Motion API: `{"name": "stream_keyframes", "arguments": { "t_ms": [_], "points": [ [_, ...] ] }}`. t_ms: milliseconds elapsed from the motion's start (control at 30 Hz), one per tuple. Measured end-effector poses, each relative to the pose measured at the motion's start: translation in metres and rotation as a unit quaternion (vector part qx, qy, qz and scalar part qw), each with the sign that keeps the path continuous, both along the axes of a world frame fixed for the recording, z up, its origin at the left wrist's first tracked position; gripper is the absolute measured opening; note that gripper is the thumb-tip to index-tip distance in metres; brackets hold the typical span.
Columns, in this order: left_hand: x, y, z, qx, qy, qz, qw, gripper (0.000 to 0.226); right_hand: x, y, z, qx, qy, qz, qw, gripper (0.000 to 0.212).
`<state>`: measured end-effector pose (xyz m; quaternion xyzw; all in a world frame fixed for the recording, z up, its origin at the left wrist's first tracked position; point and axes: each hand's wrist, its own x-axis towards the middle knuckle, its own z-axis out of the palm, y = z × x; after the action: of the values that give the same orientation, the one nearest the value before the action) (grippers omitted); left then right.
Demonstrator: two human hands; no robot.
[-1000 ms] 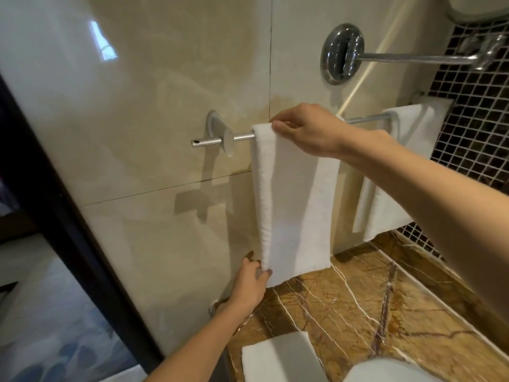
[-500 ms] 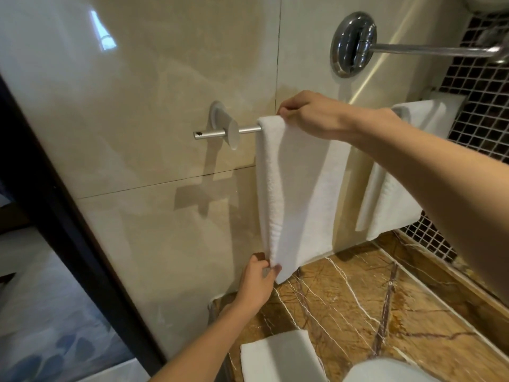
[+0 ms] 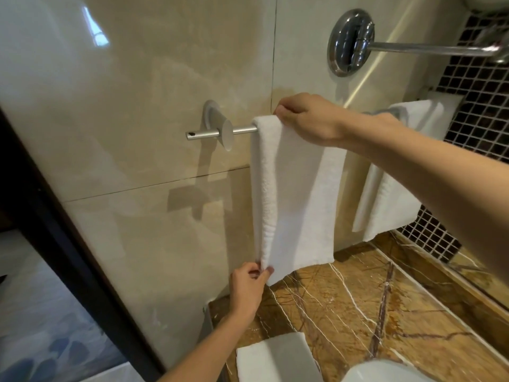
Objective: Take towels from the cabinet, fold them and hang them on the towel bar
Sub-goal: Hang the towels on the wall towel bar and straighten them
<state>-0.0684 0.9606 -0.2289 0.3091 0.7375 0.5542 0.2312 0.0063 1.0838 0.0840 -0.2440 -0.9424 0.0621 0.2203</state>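
**Item 1, hanging towel** (image 3: 300, 205): white, folded lengthwise, draped over the towel bar (image 3: 245, 130) near its left end. It hangs straight down the beige wall tile (image 3: 137, 133), its lower edge just above the marble counter (image 3: 358, 312).

**Item 2, towel bar:** brushed metal, horizontal, fixed to the wall by a round bracket. Its short left stub is bare; the rest runs right, behind your wrist.

**Item 3, your right hand** (image 3: 308, 119): at the top of the hanging towel, fingers curled over the fold where it crosses the bar, gripping the cloth.

**Item 4, your left hand** (image 3: 248, 285): at the towel's lower left corner, thumb and fingertips closed narrowly on the edge, pinching it. The forearm comes up from the bottom of the view.

**Item 5, second towel** (image 3: 391, 194): white, hanging further right along the bar, apart from the first and partly behind your right forearm.

**Item 6, folded towel** (image 3: 272, 357): white, lying flat on the counter's near end, below your left hand and not touching it.

**Item 7, white curved rim** (image 3: 385, 373): at the bottom edge, just right of the folded towel. You cannot tell what it belongs to.

**Item 8, chrome wall mount** (image 3: 349, 42): round and polished, above the bar, with a rod reaching right.

**Item 9, mosaic tile** (image 3: 482, 106): dark small squares on the right-hand wall.

**Item 10, door frame** (image 3: 55, 244): dark, slanting down the left side.
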Motion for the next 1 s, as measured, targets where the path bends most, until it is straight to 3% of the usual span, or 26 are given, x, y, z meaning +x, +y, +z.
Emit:
{"name": "stream_keyframes", "arguments": {
  "t_ms": [100,200,433,767,1000],
  "points": [
    [0.000,0.002,0.000,-0.012,0.006,-0.001,1.000,0.020,0.009,-0.002,0.001,0.102,0.034,0.014,0.994,0.029],
    [0.000,0.002,-0.003,-0.020,0.037,-0.027,0.999,0.018,0.019,-0.003,-0.001,0.139,0.042,0.040,0.989,0.030],
    [0.008,-0.004,-0.007,-0.029,0.056,-0.041,0.997,0.014,0.012,0.008,-0.005,0.129,0.025,0.010,0.991,0.029],
    [0.009,-0.007,-0.009,0.001,-0.007,0.026,1.000,0.007,0.014,0.007,-0.001,0.110,0.015,0.018,0.994,0.028],
    [0.013,-0.003,-0.007,0.019,-0.037,0.045,0.998,0.023,0.018,0.007,0.002,0.062,0.022,0.038,0.997,0.025]
  ]
}}
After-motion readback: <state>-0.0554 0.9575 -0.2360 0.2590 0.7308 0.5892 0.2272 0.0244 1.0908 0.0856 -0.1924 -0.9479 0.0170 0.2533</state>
